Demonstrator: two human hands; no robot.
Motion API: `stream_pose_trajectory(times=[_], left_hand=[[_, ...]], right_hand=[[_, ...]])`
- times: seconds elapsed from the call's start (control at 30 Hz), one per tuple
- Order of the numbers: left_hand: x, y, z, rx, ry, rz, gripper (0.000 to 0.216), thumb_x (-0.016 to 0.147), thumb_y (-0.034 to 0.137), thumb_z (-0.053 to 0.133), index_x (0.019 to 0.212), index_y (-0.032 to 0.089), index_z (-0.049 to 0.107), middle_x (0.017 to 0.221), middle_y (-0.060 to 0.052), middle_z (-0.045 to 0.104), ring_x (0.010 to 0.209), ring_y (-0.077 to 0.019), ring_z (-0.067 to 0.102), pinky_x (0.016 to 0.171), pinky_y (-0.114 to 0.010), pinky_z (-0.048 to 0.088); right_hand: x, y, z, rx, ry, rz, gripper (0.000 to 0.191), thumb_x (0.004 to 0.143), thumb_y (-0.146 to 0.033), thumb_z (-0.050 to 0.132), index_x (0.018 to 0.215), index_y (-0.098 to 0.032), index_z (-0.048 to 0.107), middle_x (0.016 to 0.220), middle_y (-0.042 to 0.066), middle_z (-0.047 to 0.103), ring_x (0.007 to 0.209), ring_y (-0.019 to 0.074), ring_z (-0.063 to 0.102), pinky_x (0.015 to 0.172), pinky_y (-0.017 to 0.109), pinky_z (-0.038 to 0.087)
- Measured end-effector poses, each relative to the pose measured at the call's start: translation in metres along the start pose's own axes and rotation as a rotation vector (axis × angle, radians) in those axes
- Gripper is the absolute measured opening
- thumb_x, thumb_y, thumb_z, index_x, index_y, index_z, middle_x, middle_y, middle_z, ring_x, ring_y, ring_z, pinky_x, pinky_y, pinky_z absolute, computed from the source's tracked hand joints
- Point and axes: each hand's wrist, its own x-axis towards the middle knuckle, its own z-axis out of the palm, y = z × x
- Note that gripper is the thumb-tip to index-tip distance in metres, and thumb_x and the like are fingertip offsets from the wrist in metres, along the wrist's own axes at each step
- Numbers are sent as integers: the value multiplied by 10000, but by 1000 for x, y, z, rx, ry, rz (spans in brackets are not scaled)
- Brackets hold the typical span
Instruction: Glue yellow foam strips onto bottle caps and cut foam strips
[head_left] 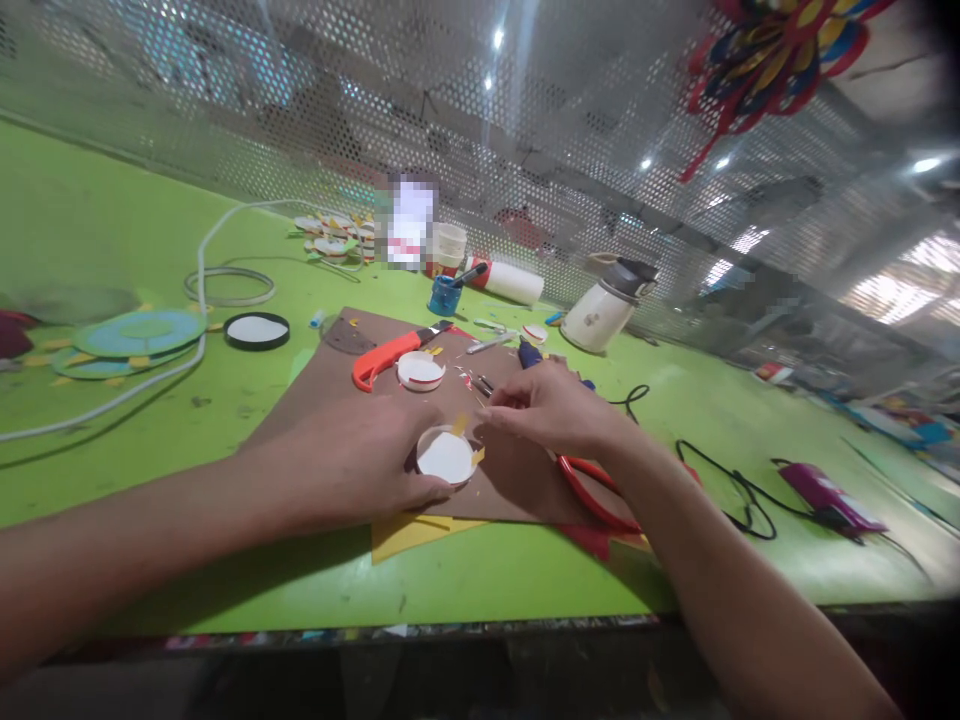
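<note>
My left hand (375, 455) is closed around the edge of a shallow white round cup (444, 456), thumb at its near side. Yellow paper tabs (478, 457) stick out from the cup's rim. To the right of it, my right hand (536, 405) has thumb and fingertips pinched together; whatever sits between them is too small to make out. Both hands are over a brown board (322, 385). A second white round piece (421, 371) with a red edge lies just beyond the cup, beside an orange-handled cutter knife (386, 357). Red-handled scissors (589, 490) lie partly under my right forearm.
Yellow paper (420, 540) pokes out under the board's near edge. Farther back are a blue pot (444, 296), a white roll (517, 282) and a white jug (598, 315). A white cable (201, 260) runs along the left; a black cord (724, 480) and purple box (829, 495) lie right.
</note>
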Motion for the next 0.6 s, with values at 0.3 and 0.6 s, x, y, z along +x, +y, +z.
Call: stream_pose_trajectory(times=[0.3,0.6], left_hand=[[1,8,-11,-78,-31,30,471,756,551,636,1105,236,600,847,-25,665,717,-212,615,574,-280,387],[3,12,-5,57,-72,-64,388,819,584,546,913,209,582,709,-7,608,639,-204,560,538,-302,322]], right_hand=[[0,5,-2,178,131,-29,320,880,-311,563,609,-148,614,535,-26,548,525,93,472,532,245,314],[3,9,-1,189,156,-46,311,888,-277,580,621,-130,645,556,-20,573,564,95,494,578,250,314]])
